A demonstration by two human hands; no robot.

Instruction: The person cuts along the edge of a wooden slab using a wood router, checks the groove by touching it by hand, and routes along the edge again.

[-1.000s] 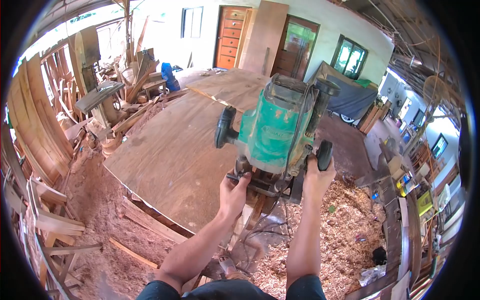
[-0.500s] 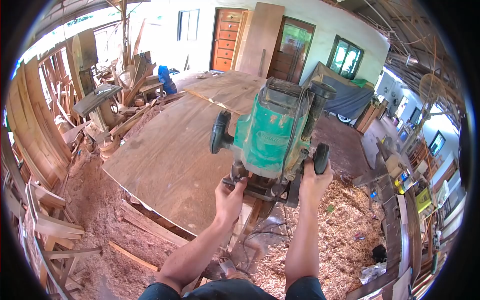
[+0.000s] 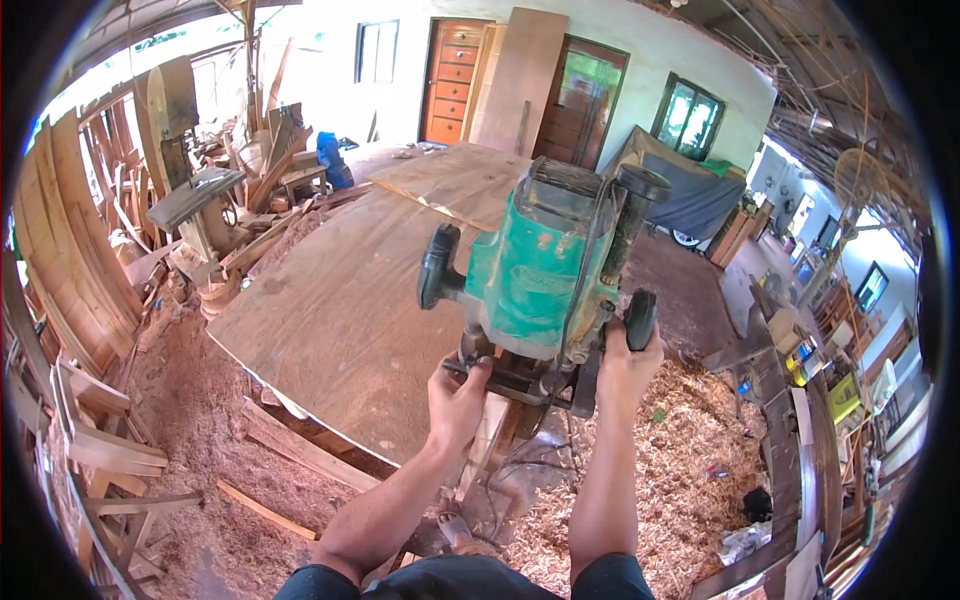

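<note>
A green plunge router [image 3: 528, 275] with black side handles stands upright in front of me. My left hand [image 3: 458, 398] grips the left edge of its base, thumb on top. On the other side my right hand [image 3: 628, 370] is wrapped round the lower right of the router, at its black right handle [image 3: 641, 318]. A power cord runs down the router's front and hangs below it. Under the base shows a narrow length of wood [image 3: 487, 440]. The cutter and the fingers beneath the base are hidden.
A large plywood sheet [image 3: 340, 310] lies behind and left of the router. Wood shavings [image 3: 660, 470] cover the floor at right. Boards and scraps [image 3: 90, 440] crowd the left side. A long cluttered bench [image 3: 790, 450] runs along the right. The cord [image 3: 510, 465] trails near my foot.
The view has shifted very slightly. Both hands keep their hold on the router, which stays in nearly the same place.
</note>
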